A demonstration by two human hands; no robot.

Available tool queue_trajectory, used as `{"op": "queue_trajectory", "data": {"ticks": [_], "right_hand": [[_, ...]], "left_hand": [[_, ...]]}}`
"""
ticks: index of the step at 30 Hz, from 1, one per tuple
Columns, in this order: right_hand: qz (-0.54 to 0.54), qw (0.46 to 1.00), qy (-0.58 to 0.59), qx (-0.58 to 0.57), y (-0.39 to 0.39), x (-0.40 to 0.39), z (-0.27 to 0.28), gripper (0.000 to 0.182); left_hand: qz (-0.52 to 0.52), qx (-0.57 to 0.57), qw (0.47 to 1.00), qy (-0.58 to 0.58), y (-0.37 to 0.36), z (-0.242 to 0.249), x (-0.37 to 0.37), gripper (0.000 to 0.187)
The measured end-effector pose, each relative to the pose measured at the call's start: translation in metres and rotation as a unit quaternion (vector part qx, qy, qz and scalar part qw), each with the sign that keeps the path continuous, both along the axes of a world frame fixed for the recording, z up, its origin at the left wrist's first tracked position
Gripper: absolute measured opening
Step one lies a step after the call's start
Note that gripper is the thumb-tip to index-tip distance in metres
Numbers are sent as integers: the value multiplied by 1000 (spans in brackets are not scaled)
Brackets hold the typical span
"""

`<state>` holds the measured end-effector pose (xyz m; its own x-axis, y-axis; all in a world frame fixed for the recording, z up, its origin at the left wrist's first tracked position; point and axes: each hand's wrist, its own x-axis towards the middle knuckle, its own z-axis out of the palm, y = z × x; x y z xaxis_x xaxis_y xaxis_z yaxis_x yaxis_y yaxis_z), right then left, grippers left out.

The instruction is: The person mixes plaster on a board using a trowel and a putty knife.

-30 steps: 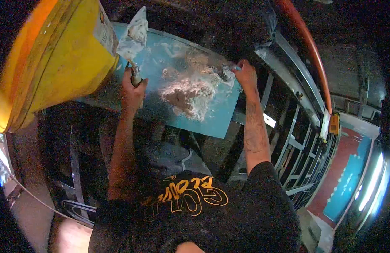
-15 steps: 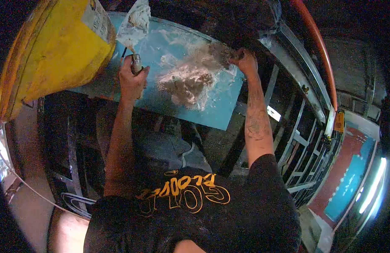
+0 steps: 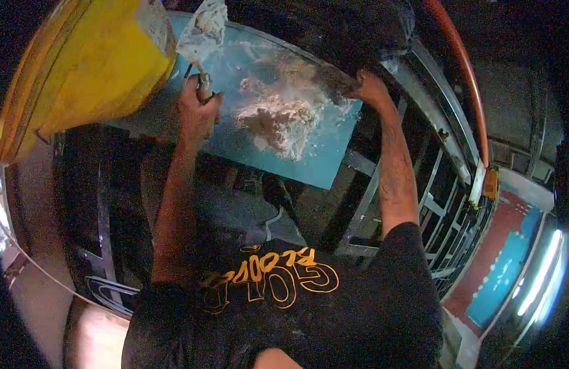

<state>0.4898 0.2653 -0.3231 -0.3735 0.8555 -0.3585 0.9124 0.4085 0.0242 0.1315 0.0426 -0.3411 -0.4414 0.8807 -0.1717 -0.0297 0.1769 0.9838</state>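
My left hand (image 3: 199, 109) is closed around the handle of a trowel (image 3: 202, 44). Its blade points away from me and carries lumpy white plaster (image 3: 212, 21). A thin dark rod (image 3: 188, 71) shows beside the handle. Below and right of the blade, a mound of pale powder and paste (image 3: 284, 123) lies on a blue board (image 3: 318, 169). My right hand (image 3: 372, 89) is at the board's far right corner with its fingers curled together. Against those fingertips is a dark, dusty patch; what they hold is not clear.
A large yellow bucket (image 3: 96, 80) leans over the board's left end. Metal framing (image 3: 435, 117) and an orange pipe (image 3: 466, 67) run along the right. Dark metal bars lie below the board. A cable (image 3: 56, 280) crosses at lower left.
My right hand has moved slightly right and toward me, its forearm swinging outward. The trowel in my left hand has shifted a little right. A dusty haze now shows over the mound.
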Motion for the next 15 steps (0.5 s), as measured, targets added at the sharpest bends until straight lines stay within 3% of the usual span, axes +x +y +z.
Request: {"op": "queue_trajectory", "data": {"ticks": [2, 6, 9, 10, 13, 15], "right_hand": [[-14, 995, -64, -73, -18, -11, 29, 72], [71, 994, 21, -84, -61, -36, 38, 50], [109, 993, -7, -49, -67, -35, 37, 40], [114, 992, -20, -40, -75, -37, 43, 39], [104, 984, 122, 81, -123, -28, 55, 51], [115, 974, 142, 134, -154, -21, 47, 57]], "left_hand": [[7, -8, 1000, 8, 1, 4, 0, 31], [7, 9, 1000, 0, 2, 4, -4, 29], [9, 6, 1000, -11, 0, 7, -4, 28], [17, 9, 1000, -4, -1, 8, -4, 27], [28, 16, 999, -3, -2, 9, -5, 28], [24, 16, 999, -16, 1, 11, -7, 28]]}}
